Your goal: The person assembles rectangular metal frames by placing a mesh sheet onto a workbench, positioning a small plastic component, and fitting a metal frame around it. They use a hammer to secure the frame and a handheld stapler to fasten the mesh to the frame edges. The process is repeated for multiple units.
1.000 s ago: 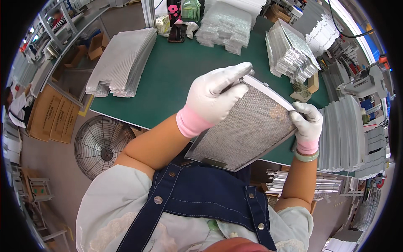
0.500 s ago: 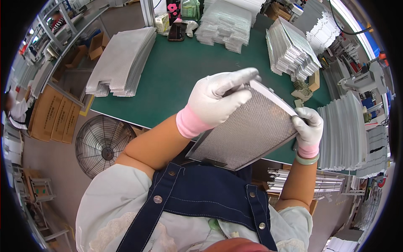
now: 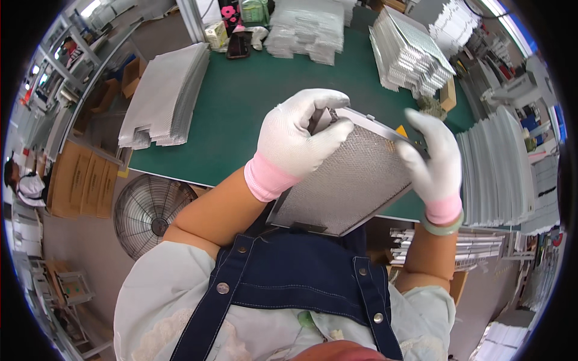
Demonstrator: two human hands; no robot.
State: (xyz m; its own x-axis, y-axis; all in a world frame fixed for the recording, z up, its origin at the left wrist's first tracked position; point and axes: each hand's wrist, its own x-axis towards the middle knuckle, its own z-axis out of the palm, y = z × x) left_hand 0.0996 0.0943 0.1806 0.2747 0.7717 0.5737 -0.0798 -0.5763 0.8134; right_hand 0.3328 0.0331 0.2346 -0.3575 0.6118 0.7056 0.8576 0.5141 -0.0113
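A framed metal mesh filter panel (image 3: 355, 174) is tilted in front of me, its lower edge close to my apron and its far edge raised over the table. My left hand (image 3: 301, 135), in a white glove with a pink cuff, is closed on the panel's far left corner, thumb and fingers round the frame. My gloved right hand (image 3: 436, 159) is beside the far right corner, thumb and fingers apart and slightly blurred. Its thumb overlaps the frame; whether it touches cannot be made out. A small yellow piece (image 3: 401, 130) shows just behind the frame's edge there.
On the green table (image 3: 241, 102), mesh sheets (image 3: 162, 90) are stacked at left, with more stacks (image 3: 304, 30) at the back and far right (image 3: 409, 51). Upright panels (image 3: 497, 171) line the right side. A phone (image 3: 239, 45) lies behind. A fan (image 3: 150, 210) stands lower left.
My right hand has let go of the panel's right corner, opened and moved slightly up. My left hand keeps its corner, shifted a little left. The yellow piece has come into view.
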